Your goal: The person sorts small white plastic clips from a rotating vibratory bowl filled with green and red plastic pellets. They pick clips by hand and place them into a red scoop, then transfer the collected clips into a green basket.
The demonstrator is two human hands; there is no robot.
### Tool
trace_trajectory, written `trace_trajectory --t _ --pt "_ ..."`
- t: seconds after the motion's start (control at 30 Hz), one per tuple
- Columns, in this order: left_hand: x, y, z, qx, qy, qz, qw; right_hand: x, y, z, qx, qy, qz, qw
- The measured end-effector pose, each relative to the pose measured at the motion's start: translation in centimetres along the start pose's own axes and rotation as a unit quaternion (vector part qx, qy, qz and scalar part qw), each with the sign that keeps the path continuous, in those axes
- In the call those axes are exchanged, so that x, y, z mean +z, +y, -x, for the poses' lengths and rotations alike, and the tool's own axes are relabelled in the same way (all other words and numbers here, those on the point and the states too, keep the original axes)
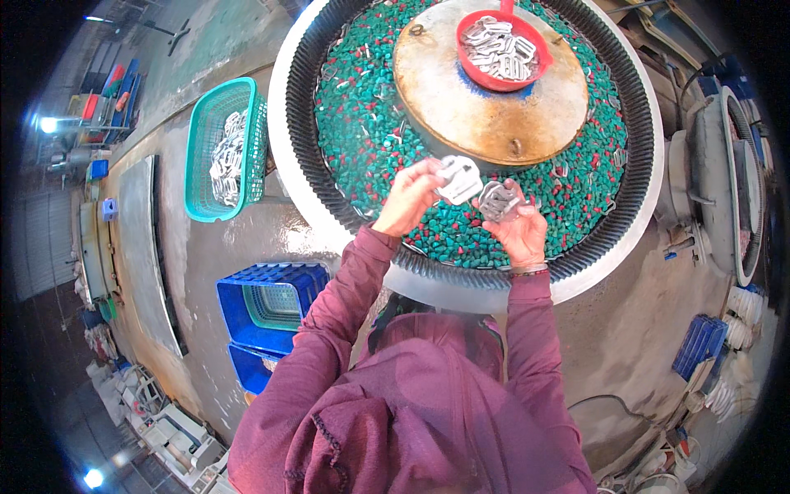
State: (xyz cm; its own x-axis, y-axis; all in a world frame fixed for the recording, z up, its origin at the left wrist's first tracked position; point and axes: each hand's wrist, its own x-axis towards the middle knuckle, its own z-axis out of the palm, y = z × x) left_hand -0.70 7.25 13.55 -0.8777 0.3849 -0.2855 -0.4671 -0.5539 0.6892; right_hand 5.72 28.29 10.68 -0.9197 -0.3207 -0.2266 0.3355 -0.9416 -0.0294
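Observation:
In my left hand [407,198] is a pale metal buckle [458,179], flat with slots, pinched between the fingertips. My right hand [522,232] is closed around several grey metal buckles [498,200]. Both hands hover over the near side of a large round tumbling bowl, whose pale rim [288,99] runs around a ribbed inner wall. Green and red polishing stones [362,123] fill the bowl, with some metal pieces lying among them. On its rusty round centre cover [436,90] sits a red plastic strainer [471,70] heaped with similar metal buckles [504,51].
Left of the bowl stands a green plastic basket [196,160] with metal pieces [228,160] inside. Blue crates [247,317] rest on the wet floor nearer me. At the right are another round machine [728,181] and a blue crate [699,347].

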Motion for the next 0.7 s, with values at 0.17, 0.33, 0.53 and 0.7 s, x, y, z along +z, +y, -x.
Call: trace_trajectory --t 0.17,0.33,0.53,0.7 --pt "-3.0 1.2 -2.0 0.087 0.051 -0.279 0.955 3.6 -1.5 -0.5 0.036 0.058 0.263 0.962" --pt "1.3 2.2 -2.0 0.248 0.036 -0.472 0.845 3.5 -2.3 -0.4 0.023 0.006 0.224 0.974" --pt "2.3 -0.8 -2.1 0.234 -0.011 -0.615 0.753 3.6 -0.5 -1.2 -0.018 -0.002 0.130 0.991" --pt "2.6 -1.2 -2.4 0.166 -0.046 -0.632 0.755 4.2 0.1 0.0 0.019 0.016 0.108 0.994"
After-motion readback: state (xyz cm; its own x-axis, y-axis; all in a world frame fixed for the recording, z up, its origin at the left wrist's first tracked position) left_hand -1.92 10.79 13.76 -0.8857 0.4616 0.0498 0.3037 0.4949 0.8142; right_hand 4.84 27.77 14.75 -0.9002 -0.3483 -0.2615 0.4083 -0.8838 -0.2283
